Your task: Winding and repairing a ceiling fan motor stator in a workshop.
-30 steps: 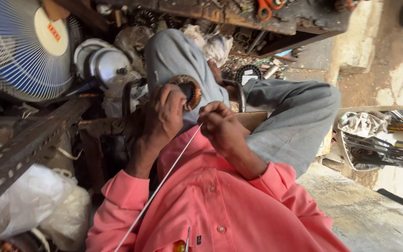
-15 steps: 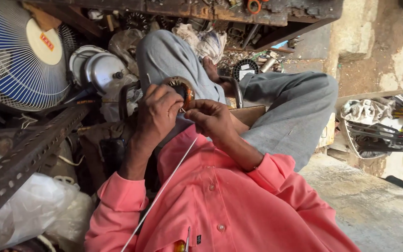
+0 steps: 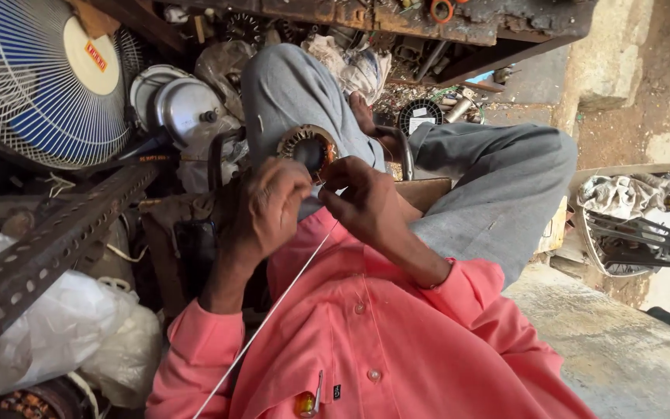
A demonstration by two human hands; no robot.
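Note:
A round motor stator [image 3: 309, 147] with copper windings rests against my grey-trousered knee. My left hand [image 3: 269, 209] grips its lower left side. My right hand [image 3: 366, 203] sits just right of it, fingers pinched on a thin white strand [image 3: 273, 310] that runs from the stator down across my pink shirt. The two hands nearly touch below the stator. Fingertips hide where the strand meets the windings.
A blue-and-white fan [image 3: 40, 85] stands at upper left beside metal lids [image 3: 188, 109]. A perforated steel angle bar [image 3: 48, 248] crosses the left, over plastic bags [image 3: 63, 334]. A cluttered workbench [image 3: 428, 23] is above. A fan grille and cloth [image 3: 630, 209] lie right. A screwdriver [image 3: 308, 402] sits in my shirt pocket.
My right hand has moved in towards the stator, so the hands now sit close together. The view has shifted slightly, and the strand hangs steeper.

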